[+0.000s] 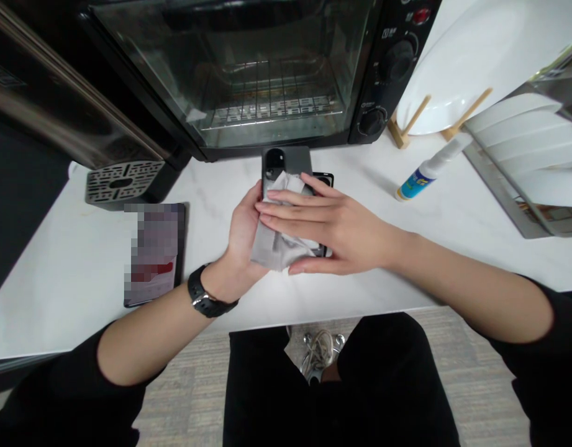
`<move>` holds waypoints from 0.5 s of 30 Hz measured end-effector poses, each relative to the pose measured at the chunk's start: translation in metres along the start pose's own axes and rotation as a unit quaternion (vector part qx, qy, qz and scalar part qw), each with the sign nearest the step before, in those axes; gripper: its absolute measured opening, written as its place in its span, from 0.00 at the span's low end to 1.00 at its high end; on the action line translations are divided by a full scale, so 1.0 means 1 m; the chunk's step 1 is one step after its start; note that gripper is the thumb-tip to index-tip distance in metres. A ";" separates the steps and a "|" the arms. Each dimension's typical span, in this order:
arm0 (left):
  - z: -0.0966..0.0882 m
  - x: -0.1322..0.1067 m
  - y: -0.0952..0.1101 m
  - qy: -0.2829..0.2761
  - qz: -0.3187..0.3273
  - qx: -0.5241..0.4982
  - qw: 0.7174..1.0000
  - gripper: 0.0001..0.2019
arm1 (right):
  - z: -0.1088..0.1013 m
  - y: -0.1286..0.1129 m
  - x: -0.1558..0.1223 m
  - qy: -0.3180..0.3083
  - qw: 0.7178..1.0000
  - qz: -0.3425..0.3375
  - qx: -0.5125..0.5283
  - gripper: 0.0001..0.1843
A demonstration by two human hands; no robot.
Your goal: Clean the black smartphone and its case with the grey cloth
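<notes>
Left hand (241, 217) curls round the edge of a dark grey phone (297, 159), rounded camera block up; right hand (346, 230), fingers extended, holds a creased grey cloth (279, 251) flat over it. Beyond the hands, a glass-fronted oven (267, 37); rightward, a slim plastic spray bottle (418, 180); leftward, smooth white counter (71, 261), faintly veined.

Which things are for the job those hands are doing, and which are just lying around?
Seem in the job: left hand, right hand, grey phone, grey cloth; perhaps the spray bottle.

Seem just lying around: second phone, toaster oven, white plates, drip tray.
</notes>
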State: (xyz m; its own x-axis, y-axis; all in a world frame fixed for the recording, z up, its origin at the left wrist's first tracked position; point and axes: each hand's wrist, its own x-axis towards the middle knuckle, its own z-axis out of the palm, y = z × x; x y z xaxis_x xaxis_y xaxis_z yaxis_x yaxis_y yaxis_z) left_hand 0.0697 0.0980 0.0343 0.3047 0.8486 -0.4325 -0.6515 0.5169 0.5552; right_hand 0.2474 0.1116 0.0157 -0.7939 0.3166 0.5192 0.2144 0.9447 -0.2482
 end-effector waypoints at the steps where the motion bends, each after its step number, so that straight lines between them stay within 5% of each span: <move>1: 0.001 0.001 0.003 0.012 0.009 -0.004 1.000 0.19 | 0.000 -0.001 0.000 -0.003 1.000 -0.013 0.001 0.35; 4: 0.006 0.004 0.007 0.030 0.043 -0.028 0.998 0.21 | -0.004 0.000 0.001 0.015 1.000 0.008 -0.018 0.31; 9: 0.013 0.004 0.002 0.057 0.064 -0.027 0.996 0.21 | -0.007 0.011 -0.001 0.052 0.985 0.148 -0.074 0.35; 15: 0.015 0.002 -0.005 0.008 0.020 -0.010 1.000 0.18 | -0.005 0.015 -0.002 0.058 0.980 0.176 -0.073 0.41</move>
State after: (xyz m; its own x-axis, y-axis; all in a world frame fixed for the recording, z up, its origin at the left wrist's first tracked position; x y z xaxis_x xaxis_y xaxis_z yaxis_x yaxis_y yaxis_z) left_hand 0.0834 0.0987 0.0414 0.2680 0.8662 -0.4217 -0.6771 0.4808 0.5571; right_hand 0.2553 0.1257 0.0147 -0.5887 0.6241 0.5136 0.5491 0.7751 -0.3125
